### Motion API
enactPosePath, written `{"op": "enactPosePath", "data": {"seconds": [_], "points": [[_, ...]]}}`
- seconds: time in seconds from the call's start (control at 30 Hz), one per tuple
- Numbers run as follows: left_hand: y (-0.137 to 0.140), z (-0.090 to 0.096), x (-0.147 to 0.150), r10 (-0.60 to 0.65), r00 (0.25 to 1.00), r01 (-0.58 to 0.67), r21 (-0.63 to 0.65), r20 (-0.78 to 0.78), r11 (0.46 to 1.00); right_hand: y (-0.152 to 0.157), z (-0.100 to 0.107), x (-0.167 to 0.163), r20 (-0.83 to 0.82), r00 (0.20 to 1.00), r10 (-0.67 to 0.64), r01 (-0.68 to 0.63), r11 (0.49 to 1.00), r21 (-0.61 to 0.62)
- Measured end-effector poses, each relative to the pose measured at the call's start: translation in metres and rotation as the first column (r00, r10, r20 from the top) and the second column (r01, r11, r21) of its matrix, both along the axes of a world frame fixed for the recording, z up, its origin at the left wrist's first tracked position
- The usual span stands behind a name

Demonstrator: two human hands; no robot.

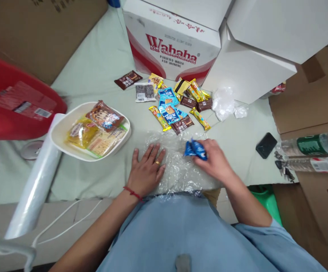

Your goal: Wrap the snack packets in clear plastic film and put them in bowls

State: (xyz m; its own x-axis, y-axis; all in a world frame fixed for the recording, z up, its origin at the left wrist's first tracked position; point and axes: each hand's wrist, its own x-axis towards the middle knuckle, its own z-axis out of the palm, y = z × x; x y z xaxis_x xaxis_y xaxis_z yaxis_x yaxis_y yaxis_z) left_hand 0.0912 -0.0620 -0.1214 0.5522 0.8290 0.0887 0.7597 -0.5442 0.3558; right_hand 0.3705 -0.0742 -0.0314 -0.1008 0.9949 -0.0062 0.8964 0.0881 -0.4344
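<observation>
My left hand (146, 169) lies flat with fingers spread, on the left edge of a sheet of clear plastic film (177, 166) spread over the table. My right hand (213, 160) is closed on a blue snack packet (195, 149), held over the right part of the film. Beyond the film lies a loose pile of wrapped snacks: blue-and-white packets (169, 113), yellow stick packets (200, 119), brown cocoa packets (183, 124) and a clear packet with dark content (145, 92). Left of my left hand stands a white bowl (56, 138) with several packaged snacks in it.
A Wahaha carton (172, 45) stands behind the snacks, with white boxes (245, 64) beside it. Crumpled clear plastic (224, 104), a black phone-like object (266, 145), keys (285, 166) and bottles (312, 145) are at right. A film roll (36, 185) and red container (19, 100) are at left.
</observation>
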Motion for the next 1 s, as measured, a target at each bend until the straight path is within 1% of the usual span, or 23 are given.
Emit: {"op": "enactPosePath", "data": {"seconds": [0.03, 0.1, 0.17, 0.23, 0.3, 0.4, 0.5, 0.67, 0.73, 0.87, 1.0], "points": [[0.000, 0.000, 0.000, -0.001, 1.000, 0.001, 0.004, 0.001, 1.000, -0.002, -0.005, -0.018, 0.044, 0.998, 0.049, -0.047, 0.999, -0.027], [0.000, -0.001, 0.000, -0.004, 1.000, 0.004, 0.014, 0.003, 1.000, -0.005, -0.017, -0.044, 0.156, 0.983, 0.100, -0.089, 0.993, -0.078], [0.000, -0.002, 0.000, -0.007, 1.000, 0.007, 0.017, 0.002, 1.000, -0.006, -0.026, -0.056, 0.236, 0.963, 0.127, -0.103, 0.989, -0.110], [0.000, -0.002, -0.001, -0.007, 1.000, 0.007, 0.015, 0.000, 1.000, -0.006, -0.031, -0.056, 0.228, 0.962, 0.151, -0.124, 0.984, -0.127], [0.000, -0.003, -0.001, -0.002, 1.000, 0.002, 0.011, -0.001, 1.000, -0.004, -0.029, -0.050, 0.160, 0.976, 0.148, -0.129, 0.984, -0.124], [0.000, -0.003, -0.001, 0.000, 1.000, 0.000, 0.014, 0.000, 1.000, -0.001, -0.022, -0.039, 0.092, 0.991, 0.093, -0.087, 0.994, -0.068], [-0.001, -0.003, -0.001, -0.002, 1.000, 0.002, 0.017, -0.001, 1.000, 0.001, -0.020, -0.040, 0.115, 0.990, 0.076, -0.072, 0.997, -0.033], [-0.001, -0.002, -0.001, -0.004, 1.000, 0.004, 0.016, -0.002, 1.000, -0.007, -0.033, -0.054, 0.189, 0.954, 0.231, -0.216, 0.972, -0.096], [-0.001, -0.002, -0.001, -0.005, 1.000, 0.005, 0.018, -0.008, 1.000, -0.009, -0.036, -0.055, 0.200, 0.947, 0.250, -0.232, 0.966, -0.109], [-0.001, -0.003, 0.000, 0.002, 1.000, -0.002, 0.014, 0.004, 1.000, -0.008, -0.028, -0.046, 0.143, 0.956, 0.256, -0.242, 0.964, -0.108], [0.000, -0.003, 0.000, 0.003, 1.000, -0.003, 0.015, 0.021, 1.000, -0.003, -0.020, -0.043, 0.102, 0.934, 0.343, -0.336, 0.939, -0.077]]}}
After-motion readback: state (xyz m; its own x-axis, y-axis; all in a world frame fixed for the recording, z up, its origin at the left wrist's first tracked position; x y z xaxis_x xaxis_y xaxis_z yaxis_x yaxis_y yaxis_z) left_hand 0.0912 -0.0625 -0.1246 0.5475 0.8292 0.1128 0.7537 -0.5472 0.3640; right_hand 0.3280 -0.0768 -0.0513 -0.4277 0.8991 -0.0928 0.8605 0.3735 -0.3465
